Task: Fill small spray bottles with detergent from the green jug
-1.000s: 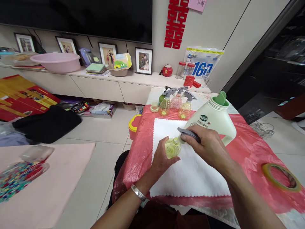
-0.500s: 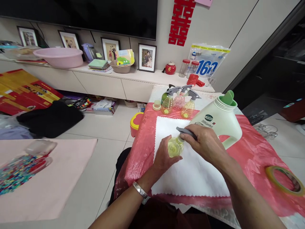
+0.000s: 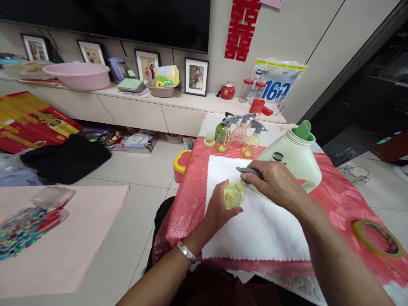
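My left hand (image 3: 219, 206) is wrapped round a small clear yellow spray bottle (image 3: 233, 196), which leans over with its neck toward the right. At the neck, my right hand (image 3: 270, 180) grips the grey spray head (image 3: 250, 171). Whether the head is fully seated on the neck is hidden by my fingers. Both hands are above a white cloth (image 3: 255, 233) with a scalloped edge. Behind my right hand stands a large pale green jug (image 3: 295, 157) with a green cap. Several more spray bottles (image 3: 239, 135) stand upright past the cloth.
The table has a red plastic cover (image 3: 181, 212). A roll of tape (image 3: 378, 239) lies at the right, and a small clear cap (image 3: 209, 140) sits by the bottles. Beads (image 3: 22, 231) lie on a pink surface (image 3: 79, 238) at left. A yellow-and-red stool (image 3: 180, 165) stands on the floor.
My right hand has shifted slightly up and turned at the bottle's neck, covering more of the jug's label. My left hand stays round the bottle.
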### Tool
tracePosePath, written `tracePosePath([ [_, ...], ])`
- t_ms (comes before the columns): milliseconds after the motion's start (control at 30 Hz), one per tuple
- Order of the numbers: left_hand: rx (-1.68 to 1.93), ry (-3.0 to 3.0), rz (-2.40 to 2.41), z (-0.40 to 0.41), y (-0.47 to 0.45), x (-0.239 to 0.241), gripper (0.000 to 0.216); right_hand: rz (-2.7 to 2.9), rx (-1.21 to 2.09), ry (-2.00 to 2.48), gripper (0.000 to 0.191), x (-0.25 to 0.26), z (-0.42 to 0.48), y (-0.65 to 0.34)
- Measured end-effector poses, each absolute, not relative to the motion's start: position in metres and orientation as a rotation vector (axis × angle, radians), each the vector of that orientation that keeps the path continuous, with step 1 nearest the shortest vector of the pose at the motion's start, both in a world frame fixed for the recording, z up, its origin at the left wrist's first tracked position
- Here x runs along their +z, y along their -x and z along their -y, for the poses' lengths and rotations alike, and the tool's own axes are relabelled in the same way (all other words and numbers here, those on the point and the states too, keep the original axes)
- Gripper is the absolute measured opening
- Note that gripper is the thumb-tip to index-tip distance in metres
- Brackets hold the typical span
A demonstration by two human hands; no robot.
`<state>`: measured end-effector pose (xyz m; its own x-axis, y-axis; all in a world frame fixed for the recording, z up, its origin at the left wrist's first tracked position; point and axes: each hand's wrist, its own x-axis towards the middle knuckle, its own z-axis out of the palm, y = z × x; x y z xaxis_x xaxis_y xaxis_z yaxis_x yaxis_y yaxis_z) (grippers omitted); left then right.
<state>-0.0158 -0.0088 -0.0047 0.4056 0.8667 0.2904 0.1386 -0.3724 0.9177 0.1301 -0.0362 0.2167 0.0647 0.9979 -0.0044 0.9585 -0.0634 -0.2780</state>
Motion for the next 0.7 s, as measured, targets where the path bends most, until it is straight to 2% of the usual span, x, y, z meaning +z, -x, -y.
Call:
tracePosePath([
  [700,1.019,-1.74,-0.871,0.009,0.016,0.001,0.103,2.024,0.337,1.977,0.028,0.192,0.045,-0.133],
])
